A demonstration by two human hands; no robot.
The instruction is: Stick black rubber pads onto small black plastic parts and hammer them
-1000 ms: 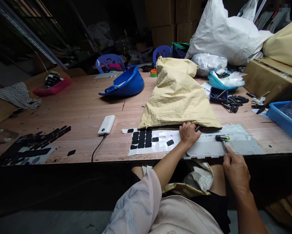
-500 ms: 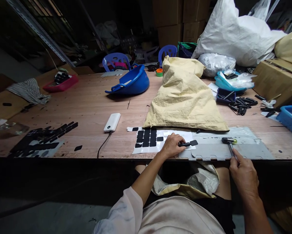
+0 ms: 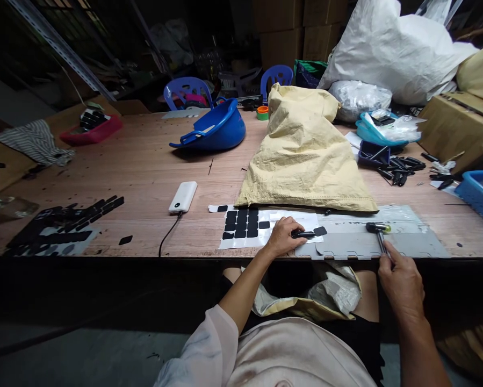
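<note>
My left hand (image 3: 283,236) is closed on a slim black rod-like piece (image 3: 304,234), which lies level just above or on the grey board (image 3: 346,246). At the rod's right end is a small flat black pad (image 3: 319,231); whether they are joined I cannot tell. My right hand (image 3: 402,277) grips the handle of a small mallet (image 3: 377,228) at the table's front edge. Its head has a black end and a yellow-green end, and rests on or close above the board. Left of my left hand, a white sheet (image 3: 241,243) carries rows of black rounded pads (image 3: 241,222).
A cream sack (image 3: 305,156) stands directly behind the sheet and board. To the left are a white power bank (image 3: 183,196) with a cable, and a tilted blue basin (image 3: 225,129). Black rods (image 3: 402,169) lie loose at right, near a blue basket (image 3: 481,193). An open sack (image 3: 305,306) sits across my lap.
The whole scene has shifted slightly up and left as the camera moved. Both hands keep their holds, with little visible motion relative to the table.
</note>
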